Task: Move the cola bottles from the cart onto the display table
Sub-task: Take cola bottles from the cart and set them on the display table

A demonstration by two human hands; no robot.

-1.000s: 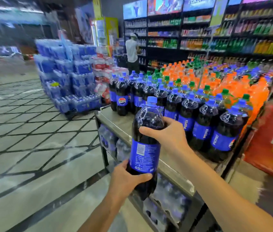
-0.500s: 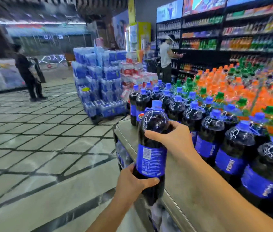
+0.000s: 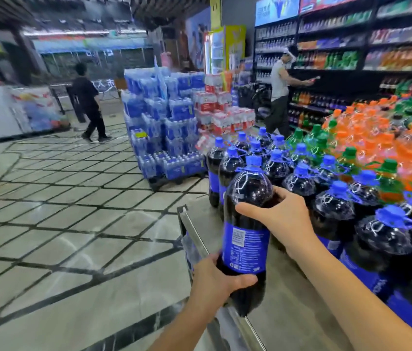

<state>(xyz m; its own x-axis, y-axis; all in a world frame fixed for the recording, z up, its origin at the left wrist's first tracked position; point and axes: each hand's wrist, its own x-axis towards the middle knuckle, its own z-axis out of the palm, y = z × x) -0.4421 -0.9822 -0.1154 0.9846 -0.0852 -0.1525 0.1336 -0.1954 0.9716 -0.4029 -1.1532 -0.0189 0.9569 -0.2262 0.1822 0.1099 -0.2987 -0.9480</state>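
Grey tiled floor (image 3: 73,211) with dark grid lines runs across a shop towards a pallet of blue water packs (image 3: 164,127) and red-labelled packs (image 3: 220,107) beside it. One person in dark clothes (image 3: 88,100) walks at the far left, and another person (image 3: 279,89) reaches into the wall shelves (image 3: 377,54) of drinks. At the right stands the display table (image 3: 288,300), its grey top bare along the near edge. Rows of blue-capped cola bottles (image 3: 298,181) fill it farther back, with green-capped bottles (image 3: 321,138) and orange soda bottles (image 3: 377,138) behind them. A large cola bottle (image 3: 248,198) is held upright at the table's near left edge, just in front of the standing rows; whether its base touches the top cannot be told. The left hand (image 3: 215,279) grips it low, with the thumb across the front under the blue label. The right hand (image 3: 281,219) wraps the bottle's shoulder from the right side.
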